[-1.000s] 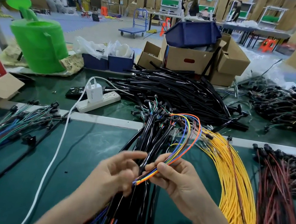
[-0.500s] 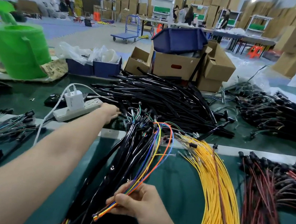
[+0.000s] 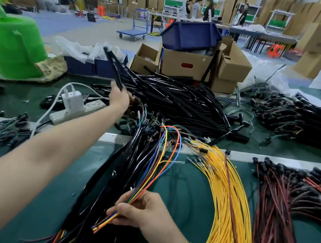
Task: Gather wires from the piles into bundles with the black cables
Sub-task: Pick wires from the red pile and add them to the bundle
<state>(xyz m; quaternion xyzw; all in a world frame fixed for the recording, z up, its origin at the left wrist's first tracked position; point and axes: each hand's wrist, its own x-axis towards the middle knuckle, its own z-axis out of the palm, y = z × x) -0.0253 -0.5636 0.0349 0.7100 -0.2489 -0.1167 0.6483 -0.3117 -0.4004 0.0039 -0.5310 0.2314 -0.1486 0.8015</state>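
My left hand [image 3: 119, 97] is stretched out to the far pile of black cables [image 3: 178, 103] and grips one black cable [image 3: 112, 66], lifted and pointing up to the left. Near the front edge, my right hand [image 3: 141, 212] pinches a small group of coloured wires [image 3: 163, 158] in orange, blue, yellow and green; they arc up and back toward the pile. Under that hand lies a heap of finished bundles [image 3: 119, 177] of black cable with coloured wires.
Yellow wires [image 3: 224, 201] fan out right of centre, red and black wires [image 3: 288, 199] further right. A white power strip [image 3: 77, 110] with a charger lies at left, a green watering can [image 3: 10, 46] behind it. Cardboard boxes [image 3: 185, 65] stand behind the black pile.
My left hand let go of the coloured wires, reached out to the black cable pile and lifted one cable from it. My right hand stayed low with the wires.
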